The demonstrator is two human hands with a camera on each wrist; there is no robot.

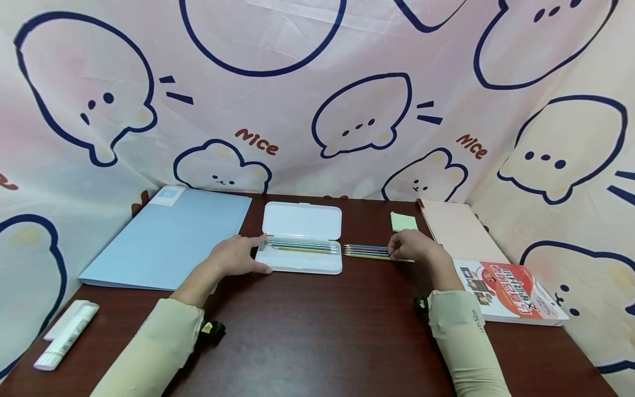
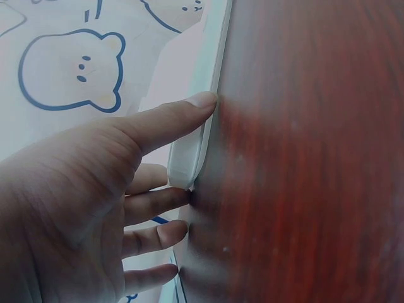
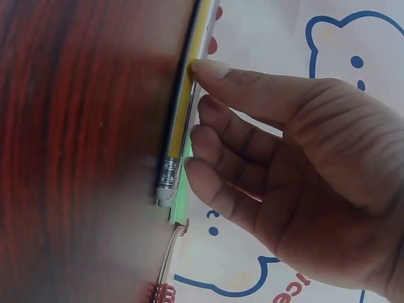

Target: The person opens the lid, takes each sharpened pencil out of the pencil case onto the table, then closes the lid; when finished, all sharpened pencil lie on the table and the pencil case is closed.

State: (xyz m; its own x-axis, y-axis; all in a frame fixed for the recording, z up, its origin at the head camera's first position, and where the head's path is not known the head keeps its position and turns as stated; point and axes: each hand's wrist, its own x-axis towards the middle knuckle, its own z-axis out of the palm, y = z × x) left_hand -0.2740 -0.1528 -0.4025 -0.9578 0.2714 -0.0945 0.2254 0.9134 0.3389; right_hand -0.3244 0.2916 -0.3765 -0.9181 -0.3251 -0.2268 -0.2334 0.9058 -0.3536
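Observation:
A white pencil case (image 1: 300, 266) lies on the table with its lid (image 1: 301, 219) swung up at the back. Several pencils (image 1: 303, 247) rest inside it. My left hand (image 1: 237, 255) holds the case's left end, thumb on the near edge and index finger at the far side; in the left wrist view the thumb presses the case wall (image 2: 201, 76). To the right of the case, several pencils (image 1: 366, 252) lie side by side in a row. At their eraser end my right hand (image 1: 414, 245) pinches the row, its thumb against a yellow pencil (image 3: 181, 113).
A large blue folder (image 1: 198, 234) covers the left of the table. Green sticky notes (image 1: 403, 221) and a spiral notebook (image 1: 461, 226) lie at the back right, with a red-and-white book (image 1: 516, 289) nearer. A white tube-shaped item (image 1: 69, 333) sits front left. Printed cloth walls enclose the table.

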